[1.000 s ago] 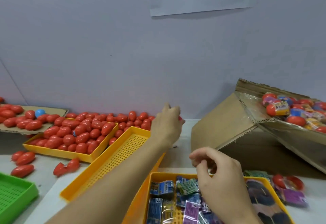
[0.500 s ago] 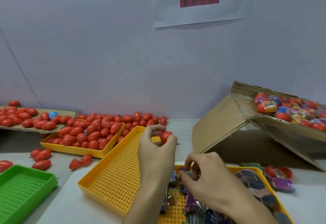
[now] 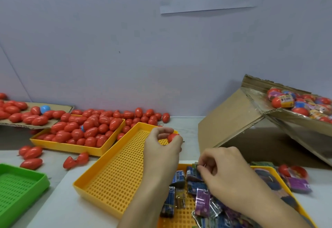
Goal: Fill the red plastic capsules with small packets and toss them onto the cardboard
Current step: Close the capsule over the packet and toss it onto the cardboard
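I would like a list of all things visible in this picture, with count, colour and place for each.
red plastic capsules: many, red, heaped in the far yellow tray and along the wall
flat cardboard sheet: one, brown, far left, capsules on it
empty perforated yellow tray: one, centre
small packets: many, blue and purple, near yellow tray
green plastic tray: one, lower left
tilted cardboard box: one, brown, right, wrapped capsules on top
left hand: pinches one red capsule
right hand: pinches a packet

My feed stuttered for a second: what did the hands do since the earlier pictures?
The left hand drew back from the far capsule pile toward the body, holding a red capsule. The right hand stayed over the packet tray, its fingers now pinching a packet. Trays and boxes look unmoved.
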`<action>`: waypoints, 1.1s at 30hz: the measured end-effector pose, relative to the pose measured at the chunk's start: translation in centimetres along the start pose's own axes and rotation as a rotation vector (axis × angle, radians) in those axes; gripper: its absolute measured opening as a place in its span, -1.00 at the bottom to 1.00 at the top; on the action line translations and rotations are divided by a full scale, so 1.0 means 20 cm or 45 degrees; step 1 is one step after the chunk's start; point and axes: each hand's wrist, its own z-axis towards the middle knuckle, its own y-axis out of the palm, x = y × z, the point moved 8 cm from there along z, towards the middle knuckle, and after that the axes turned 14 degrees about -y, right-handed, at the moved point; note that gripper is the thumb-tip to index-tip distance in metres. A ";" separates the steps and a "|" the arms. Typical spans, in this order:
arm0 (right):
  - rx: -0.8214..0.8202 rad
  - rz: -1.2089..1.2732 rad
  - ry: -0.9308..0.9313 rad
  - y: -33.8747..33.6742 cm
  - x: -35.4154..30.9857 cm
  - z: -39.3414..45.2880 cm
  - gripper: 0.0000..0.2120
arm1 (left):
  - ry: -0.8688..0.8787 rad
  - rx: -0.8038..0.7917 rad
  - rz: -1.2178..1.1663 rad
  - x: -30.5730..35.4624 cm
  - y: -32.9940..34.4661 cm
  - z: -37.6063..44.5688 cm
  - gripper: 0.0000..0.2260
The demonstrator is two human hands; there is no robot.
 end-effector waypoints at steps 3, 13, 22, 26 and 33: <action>0.266 0.168 0.047 -0.10 0.04 -0.01 -0.81 | -0.104 -0.052 -0.127 -0.01 0.01 0.00 -0.84; 0.591 0.937 0.289 -0.10 0.16 -0.02 -0.94 | -0.399 -0.286 -0.264 -0.08 0.11 -0.04 -0.90; 0.494 1.656 0.419 0.01 0.15 -0.01 -0.88 | -0.144 -0.288 0.023 -0.02 0.12 -0.08 -0.91; 0.465 1.673 0.448 0.02 0.15 -0.01 -0.87 | -0.116 -0.320 0.031 -0.01 0.12 -0.08 -0.85; 0.483 1.606 0.525 0.03 0.17 -0.02 -0.78 | -0.090 -0.312 -0.039 0.00 0.11 -0.07 -0.85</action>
